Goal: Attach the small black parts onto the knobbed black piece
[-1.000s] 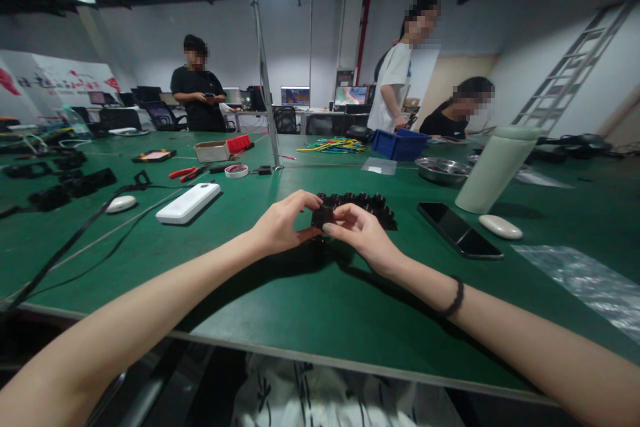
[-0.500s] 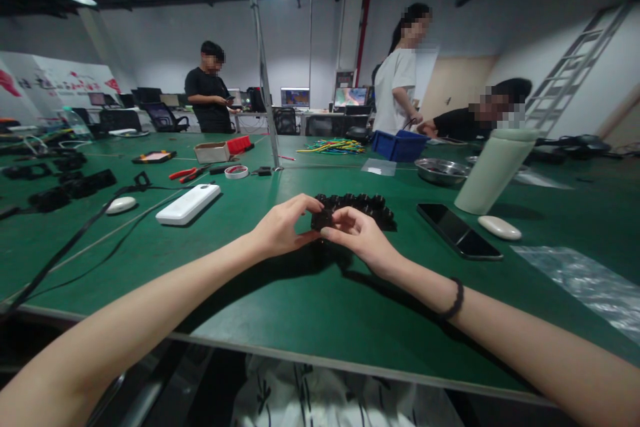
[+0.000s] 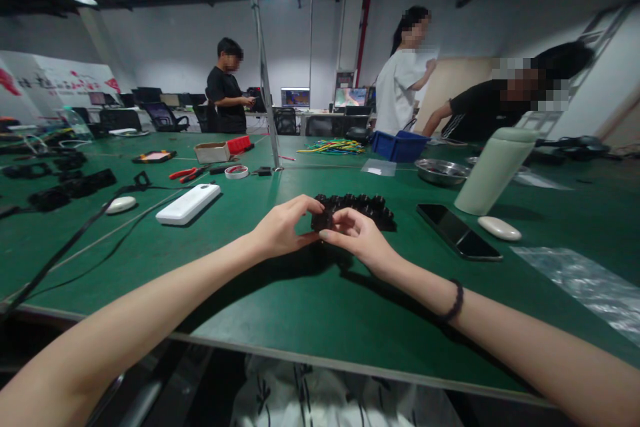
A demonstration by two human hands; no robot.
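Observation:
Between my two hands is a small black block-like part (image 3: pixel 321 220), held just above the green table (image 3: pixel 280 307). My left hand (image 3: pixel 287 223) grips its left side, thumb below and fingers above. From the right, my right hand (image 3: pixel 363 237) pinches the same part with thumb and fingertips. Its details are too dark to make out. Right behind my hands lies a cluster of similar black parts (image 3: pixel 383 212), partly hidden by my right hand.
To the right are a black phone (image 3: pixel 459 232), a pale green bottle (image 3: pixel 495 170), a white oval mouse-like object (image 3: pixel 499 227) and clear plastic (image 3: pixel 580 280). A white power bank (image 3: pixel 189 204) lies left. Behind stand a metal pole (image 3: pixel 265 67), a blue bin (image 3: pixel 399 145) and several people.
My hands and the black part have barely moved. In the background, the person at left has shifted right, the one in white has raised an arm, and the leaning person has moved right.

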